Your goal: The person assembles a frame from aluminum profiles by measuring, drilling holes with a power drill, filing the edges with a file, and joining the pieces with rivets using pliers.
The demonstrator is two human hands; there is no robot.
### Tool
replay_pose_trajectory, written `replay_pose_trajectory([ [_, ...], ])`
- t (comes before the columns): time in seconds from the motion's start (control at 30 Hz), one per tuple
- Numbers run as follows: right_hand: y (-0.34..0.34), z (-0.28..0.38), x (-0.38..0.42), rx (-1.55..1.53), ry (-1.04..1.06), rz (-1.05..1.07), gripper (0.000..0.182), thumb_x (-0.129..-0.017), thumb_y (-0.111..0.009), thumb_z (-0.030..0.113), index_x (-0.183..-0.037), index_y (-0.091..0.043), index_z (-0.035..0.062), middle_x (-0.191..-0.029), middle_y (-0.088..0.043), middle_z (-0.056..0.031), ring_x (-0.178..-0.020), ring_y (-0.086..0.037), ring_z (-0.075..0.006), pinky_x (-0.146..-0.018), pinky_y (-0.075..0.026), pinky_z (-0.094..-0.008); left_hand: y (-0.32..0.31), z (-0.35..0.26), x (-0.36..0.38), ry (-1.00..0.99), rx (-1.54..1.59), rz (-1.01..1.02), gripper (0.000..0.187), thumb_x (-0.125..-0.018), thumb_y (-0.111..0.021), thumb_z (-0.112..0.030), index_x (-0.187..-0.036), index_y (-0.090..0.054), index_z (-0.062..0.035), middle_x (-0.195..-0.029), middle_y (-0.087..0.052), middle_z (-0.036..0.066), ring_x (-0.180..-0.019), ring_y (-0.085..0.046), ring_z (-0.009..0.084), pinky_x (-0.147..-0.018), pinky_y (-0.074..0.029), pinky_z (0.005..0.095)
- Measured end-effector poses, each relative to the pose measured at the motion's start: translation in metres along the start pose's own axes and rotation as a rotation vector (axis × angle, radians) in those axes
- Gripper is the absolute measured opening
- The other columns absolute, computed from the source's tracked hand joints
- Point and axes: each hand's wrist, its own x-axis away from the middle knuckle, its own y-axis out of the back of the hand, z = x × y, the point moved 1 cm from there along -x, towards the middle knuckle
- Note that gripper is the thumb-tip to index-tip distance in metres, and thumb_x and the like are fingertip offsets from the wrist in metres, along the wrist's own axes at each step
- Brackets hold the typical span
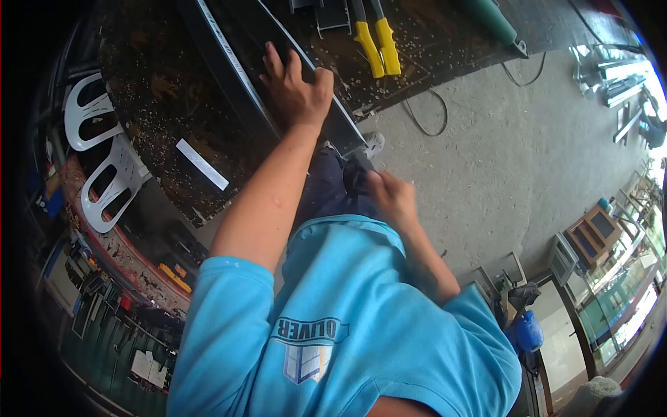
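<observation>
My left hand (295,87) lies on a long dark metal profile (339,119) with its fingers spread. Beside it, to the left, runs another dark profile with a pale printed strip (233,59). My right hand (392,198) is closed around a flat grey tool (363,161), whose far end touches or nearly touches the near end of the profile under my left hand. What kind of tool it is cannot be made out.
Yellow-handled pliers (387,47), a green cylindrical tool (490,21) and a short white strip (202,165) lie on the dark, chip-strewn table (156,104). White plastic chairs (111,184) stand at the left. A cable loop (445,115) hangs by the table edge.
</observation>
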Motion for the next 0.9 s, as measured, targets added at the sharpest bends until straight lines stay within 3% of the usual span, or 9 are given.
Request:
replay_pose_trajectory([
  [0.03, 0.013, -0.004, 0.009, -0.025, -0.067, 0.004, 0.033, -0.096, -0.060, 0.023, -0.074, -0.060, -0.0013, -0.064, -0.056, -0.0231, -0.053, -0.057, -0.0386, -0.050, -0.044, -0.0410, -0.001, 0.000, -0.001, 0.000, -0.004, -0.006, 0.059, -0.073, -0.059, -0.028, -0.123, -0.059, 0.0037, -0.151, -0.032, 0.028, -0.138, -0.032, 0.0470, -0.110, -0.022, 0.0675],
  [0.1, 0.013, -0.008, 0.001, 0.045, -0.014, 0.016, 0.033, -0.096, -0.059, 0.025, -0.077, -0.062, -0.0019, -0.064, -0.056, -0.0235, -0.052, -0.058, -0.0357, -0.050, -0.044, -0.0407, -0.002, 0.003, -0.005, -0.008, 0.008, -0.019, 0.058, -0.073, -0.059, -0.027, -0.123, -0.059, 0.0039, -0.150, -0.032, 0.028, -0.137, -0.032, 0.0475, -0.109, -0.022, 0.0682],
  [0.2, -0.010, 0.015, -0.029, 0.079, -0.058, 0.046, 0.030, -0.096, -0.060, 0.026, -0.084, -0.069, 0.0004, -0.060, -0.057, -0.0190, -0.050, -0.059, -0.0230, -0.049, -0.045, -0.0384, -0.001, -0.001, -0.002, 0.001, -0.009, -0.002, 0.059, -0.072, -0.059, -0.028, -0.122, -0.059, 0.0039, -0.151, -0.031, 0.028, -0.137, -0.033, 0.0492, -0.109, -0.023, 0.0683],
  [0.33, 0.013, -0.005, -0.001, -0.023, -0.064, 0.035, 0.037, -0.096, -0.060, 0.027, -0.074, -0.059, -0.0023, -0.061, -0.053, -0.0226, -0.046, -0.050, -0.0313, -0.048, -0.042, -0.0380, -0.002, 0.000, -0.002, -0.029, -0.027, -0.023, 0.057, -0.074, -0.058, -0.027, -0.121, -0.060, 0.0043, -0.151, -0.031, 0.028, -0.136, -0.034, 0.0474, -0.108, -0.024, 0.0678],
  [0.43, -0.015, 0.005, -0.031, 0.019, 0.001, -0.018, 0.032, -0.096, -0.060, 0.025, -0.077, -0.063, -0.0006, -0.060, -0.054, -0.0200, -0.047, -0.053, -0.0282, -0.049, -0.043, -0.0377, -0.001, 0.000, -0.002, -0.029, -0.019, -0.014, 0.059, -0.074, -0.058, -0.028, -0.123, -0.060, 0.0040, -0.152, -0.031, 0.027, -0.136, -0.034, 0.0480, -0.109, -0.024, 0.0672],
  [0.6, 0.009, 0.000, 0.000, -0.008, 0.015, -0.041, 0.034, -0.096, -0.060, 0.027, -0.074, -0.060, 0.0007, -0.062, -0.054, -0.0213, -0.049, -0.053, -0.0352, -0.049, -0.043, -0.0400, -0.002, 0.001, -0.002, -0.022, -0.002, -0.005, 0.060, -0.074, -0.057, -0.029, -0.124, -0.059, 0.0038, -0.151, -0.033, 0.027, -0.138, -0.032, 0.0477, -0.110, -0.022, 0.0666],
  [0.7, -0.007, 0.004, -0.017, 0.098, -0.074, -0.007, 0.031, -0.095, -0.061, 0.027, -0.076, -0.062, 0.0020, -0.063, -0.056, -0.0202, -0.050, -0.055, -0.0348, -0.050, -0.044, -0.0400, -0.004, 0.004, -0.001, -0.008, -0.012, 0.000, 0.059, -0.075, -0.058, -0.029, -0.124, -0.059, 0.0037, -0.151, -0.033, 0.026, -0.138, -0.031, 0.0477, -0.110, -0.022, 0.0666],
  [0.73, -0.021, 0.003, -0.025, -0.034, -0.014, -0.026, 0.031, -0.095, -0.061, 0.027, -0.076, -0.063, 0.0026, -0.062, -0.057, -0.0190, -0.050, -0.056, -0.0345, -0.049, -0.044, -0.0396, -0.001, -0.001, -0.001, -0.007, 0.009, -0.001, 0.060, -0.075, -0.058, -0.030, -0.124, -0.059, 0.0037, -0.151, -0.033, 0.027, -0.138, -0.032, 0.0477, -0.110, -0.022, 0.0667],
  [0.9, -0.004, -0.006, -0.002, -0.028, 0.018, -0.021, 0.031, -0.096, -0.060, 0.026, -0.077, -0.063, 0.0019, -0.063, -0.057, -0.0197, -0.051, -0.056, -0.0359, -0.049, -0.044, -0.0399, -0.002, 0.001, -0.004, -0.027, -0.014, -0.022, 0.060, -0.077, -0.056, -0.031, -0.126, -0.058, 0.0044, -0.151, -0.033, 0.027, -0.137, -0.033, 0.0468, -0.110, -0.023, 0.0663],
])
